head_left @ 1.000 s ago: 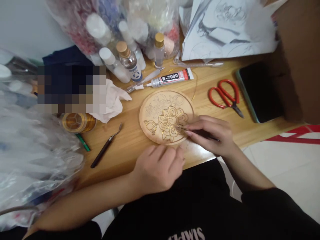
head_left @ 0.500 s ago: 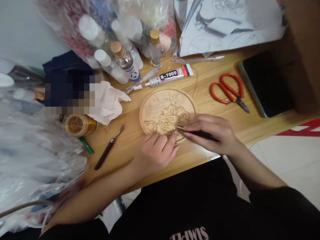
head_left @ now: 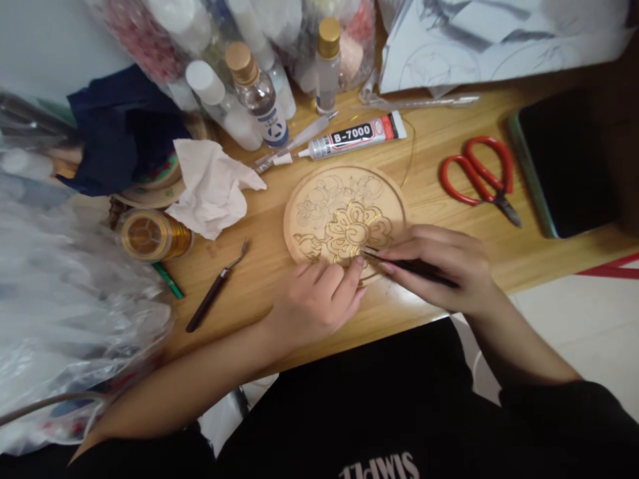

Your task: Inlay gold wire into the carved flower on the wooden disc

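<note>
A round wooden plaque (head_left: pixel 319 189) lies on the table, drawn with fine flower lines. Gold wire outlines a flower (head_left: pixel 357 233) on its nearer half. My right hand (head_left: pixel 444 263) pinches dark tweezers (head_left: pixel 424 271), their tips at the lower petals of the flower. At the plaque's near edge, my left hand (head_left: pixel 319 293) is closed, fingers curled and pressed on it. Its index fingertip touches down beside the tweezer tips. Whatever lies between those tips is too small to make out.
Behind the plaque lie a B-7000 glue tube (head_left: pixel 354 136) and small bottles (head_left: pixel 259 100). Red-handled scissors (head_left: pixel 479 173) and a dark phone (head_left: pixel 564 166) are to the right. Leftward are a gold wire spool (head_left: pixel 154 234), a crumpled tissue (head_left: pixel 212 189) and a hooked tool (head_left: pixel 214 289).
The camera view has shifted slightly, so the tabletop things appear a little larger and displaced. Both hands keep almost the same place on the plaque, tweezers still held.
</note>
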`<action>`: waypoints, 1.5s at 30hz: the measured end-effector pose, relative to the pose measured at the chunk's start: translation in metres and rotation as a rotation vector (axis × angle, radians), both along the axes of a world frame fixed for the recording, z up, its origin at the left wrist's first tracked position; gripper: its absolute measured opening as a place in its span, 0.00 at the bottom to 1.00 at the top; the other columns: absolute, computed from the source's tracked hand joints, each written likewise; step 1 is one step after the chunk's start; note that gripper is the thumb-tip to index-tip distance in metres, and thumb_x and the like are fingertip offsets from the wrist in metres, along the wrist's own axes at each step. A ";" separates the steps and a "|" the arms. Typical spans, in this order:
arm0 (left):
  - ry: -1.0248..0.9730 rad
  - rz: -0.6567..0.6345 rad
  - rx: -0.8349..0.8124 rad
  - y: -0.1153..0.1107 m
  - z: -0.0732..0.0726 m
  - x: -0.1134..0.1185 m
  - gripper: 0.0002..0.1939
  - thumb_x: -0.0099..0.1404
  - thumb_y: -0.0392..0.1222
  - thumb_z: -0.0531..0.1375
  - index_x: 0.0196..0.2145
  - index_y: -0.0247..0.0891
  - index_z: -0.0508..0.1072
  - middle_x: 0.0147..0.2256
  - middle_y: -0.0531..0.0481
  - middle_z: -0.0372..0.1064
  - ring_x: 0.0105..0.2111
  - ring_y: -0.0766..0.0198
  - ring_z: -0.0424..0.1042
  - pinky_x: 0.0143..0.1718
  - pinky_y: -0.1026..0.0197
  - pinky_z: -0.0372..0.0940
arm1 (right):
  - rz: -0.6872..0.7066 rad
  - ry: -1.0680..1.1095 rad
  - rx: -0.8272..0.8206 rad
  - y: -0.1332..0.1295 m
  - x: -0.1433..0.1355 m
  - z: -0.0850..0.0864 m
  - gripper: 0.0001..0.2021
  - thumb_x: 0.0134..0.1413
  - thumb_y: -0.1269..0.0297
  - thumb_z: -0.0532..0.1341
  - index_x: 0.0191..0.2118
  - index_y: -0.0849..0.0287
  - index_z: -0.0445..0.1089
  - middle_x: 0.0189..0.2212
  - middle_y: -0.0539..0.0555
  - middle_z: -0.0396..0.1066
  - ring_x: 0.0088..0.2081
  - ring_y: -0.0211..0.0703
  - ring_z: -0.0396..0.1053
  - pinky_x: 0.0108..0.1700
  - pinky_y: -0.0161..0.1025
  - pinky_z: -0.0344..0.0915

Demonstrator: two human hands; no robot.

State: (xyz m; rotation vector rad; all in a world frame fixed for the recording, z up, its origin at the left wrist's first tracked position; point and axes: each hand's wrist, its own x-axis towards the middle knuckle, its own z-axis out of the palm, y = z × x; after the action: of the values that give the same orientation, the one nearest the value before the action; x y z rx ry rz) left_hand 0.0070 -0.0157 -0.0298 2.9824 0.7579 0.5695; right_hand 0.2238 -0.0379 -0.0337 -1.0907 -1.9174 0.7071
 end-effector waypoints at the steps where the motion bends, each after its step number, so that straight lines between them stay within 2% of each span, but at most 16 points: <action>1: -0.002 0.000 -0.001 0.000 0.000 0.000 0.15 0.67 0.40 0.58 0.47 0.26 0.73 0.24 0.52 0.65 0.24 0.64 0.66 0.24 0.59 0.58 | -0.001 -0.002 -0.001 0.000 0.000 0.000 0.10 0.54 0.75 0.63 0.42 0.57 0.72 0.33 0.55 0.76 0.35 0.40 0.74 0.36 0.38 0.74; 14: -0.014 -0.024 -0.011 0.001 -0.001 -0.002 0.15 0.66 0.38 0.58 0.47 0.27 0.72 0.24 0.53 0.64 0.24 0.65 0.65 0.24 0.59 0.57 | -0.019 -0.001 -0.003 -0.001 0.000 0.001 0.10 0.53 0.75 0.64 0.42 0.57 0.72 0.33 0.55 0.75 0.36 0.40 0.75 0.36 0.37 0.73; 21: -0.002 -0.005 -0.001 0.000 -0.002 -0.002 0.15 0.66 0.38 0.57 0.48 0.27 0.71 0.23 0.53 0.64 0.24 0.65 0.65 0.25 0.60 0.58 | -0.158 -0.017 0.040 -0.003 0.000 0.003 0.08 0.53 0.73 0.64 0.38 0.56 0.72 0.28 0.52 0.74 0.29 0.38 0.72 0.29 0.36 0.69; 26: 0.011 0.017 0.007 0.000 -0.002 0.001 0.17 0.66 0.38 0.57 0.49 0.23 0.70 0.25 0.52 0.65 0.25 0.64 0.66 0.24 0.59 0.57 | -0.233 0.009 0.058 -0.003 0.000 0.001 0.08 0.51 0.74 0.65 0.38 0.58 0.73 0.26 0.52 0.72 0.26 0.38 0.69 0.25 0.36 0.64; 37: 0.059 0.029 0.059 -0.001 -0.001 0.004 0.18 0.68 0.42 0.57 0.49 0.22 0.71 0.25 0.51 0.66 0.25 0.63 0.68 0.23 0.59 0.57 | -0.262 -0.023 0.029 -0.003 -0.001 0.004 0.04 0.54 0.69 0.64 0.37 0.54 0.73 0.25 0.51 0.72 0.25 0.38 0.68 0.25 0.37 0.65; 45: 0.121 0.017 0.079 -0.002 0.000 0.006 0.20 0.69 0.43 0.56 0.50 0.22 0.69 0.25 0.51 0.65 0.25 0.63 0.67 0.23 0.59 0.58 | -0.248 0.000 0.052 -0.002 0.000 0.003 0.06 0.53 0.71 0.64 0.37 0.55 0.72 0.27 0.52 0.73 0.27 0.38 0.70 0.26 0.36 0.66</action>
State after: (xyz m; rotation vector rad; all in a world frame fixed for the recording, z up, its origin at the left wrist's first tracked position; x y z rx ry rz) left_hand 0.0127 -0.0174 -0.0297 3.1102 0.7868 0.4320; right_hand 0.2238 -0.0400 -0.0306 -1.2682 -1.7509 0.5164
